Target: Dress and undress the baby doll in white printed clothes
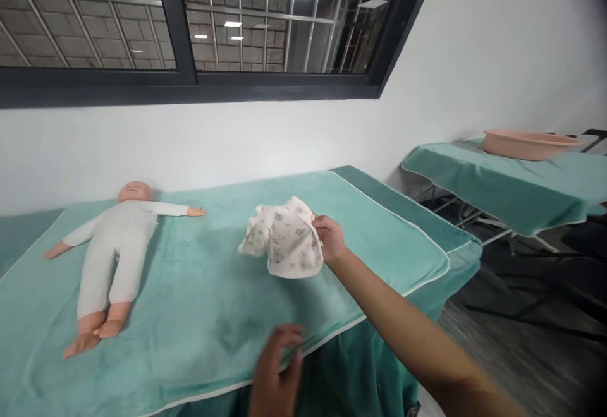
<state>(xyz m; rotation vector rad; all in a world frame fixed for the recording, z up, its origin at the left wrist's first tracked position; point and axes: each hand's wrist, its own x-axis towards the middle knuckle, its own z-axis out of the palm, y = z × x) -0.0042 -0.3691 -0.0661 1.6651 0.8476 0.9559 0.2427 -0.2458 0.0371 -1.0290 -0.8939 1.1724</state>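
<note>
Beyond the green blanket (190,278), a barred window (284,85) stood at twelve o'clock from the printed garment (291,240), cut off at the top and left. Toward four o'clock, dark shapes (583,271) under and beside the second table (497,183) were hard to make out; that table, bearing a pink basin (526,146) at two o'clock, ran out of view. Motion blurred the left hand (274,376) at six o'clock, its wrist cropped, its fingers loosely parted and released. Pinching the garment's three o'clock edge, the right hand (331,238) held it above the blanket; folds hid its full shape, and whether its far part touched down I could not tell. White piping marked the blanket's near edge beside the left hand. Bare blanket gave room at nine o'clock, as far as the doll (116,240) lying face up, and at three.
</note>
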